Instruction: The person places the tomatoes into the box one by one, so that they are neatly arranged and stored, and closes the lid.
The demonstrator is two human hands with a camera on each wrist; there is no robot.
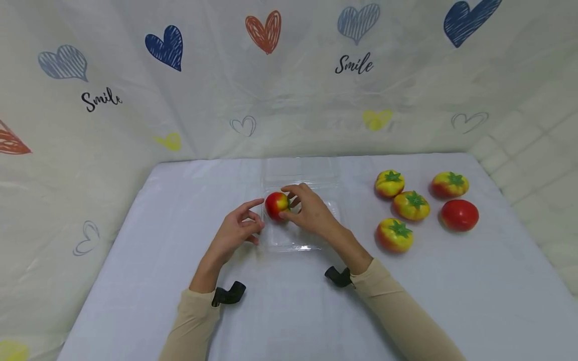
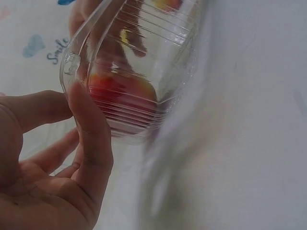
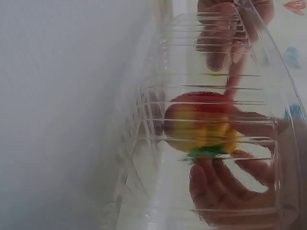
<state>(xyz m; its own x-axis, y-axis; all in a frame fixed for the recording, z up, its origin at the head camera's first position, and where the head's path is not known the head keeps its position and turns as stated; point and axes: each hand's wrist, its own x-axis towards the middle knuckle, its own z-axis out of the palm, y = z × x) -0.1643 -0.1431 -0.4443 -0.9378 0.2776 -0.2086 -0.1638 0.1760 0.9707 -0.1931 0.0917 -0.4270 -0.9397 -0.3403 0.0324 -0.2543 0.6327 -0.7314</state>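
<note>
A clear plastic clamshell box [image 1: 282,241] lies in front of me with its lid [image 1: 300,170] folded back. My right hand [image 1: 311,210] holds a red and yellow tomato [image 1: 273,205] at the left side of the box, fingers and thumb around its green-leaf end. Through the ribbed wall, the right wrist view shows this tomato [image 3: 199,124] inside the box, leaf side toward the fingers. My left hand [image 1: 235,228] is at the left rim. In the left wrist view its thumb [image 2: 93,129] and index finger pinch the box's edge [image 2: 67,72].
To the right, several more tomatoes [image 1: 411,205] sit loosely grouped on the white tablecloth [image 1: 474,281]. One of them [image 1: 459,215] shows only its red side, no leaves. A pale curtain [image 1: 302,90] printed with hearts hangs behind the table's far edge.
</note>
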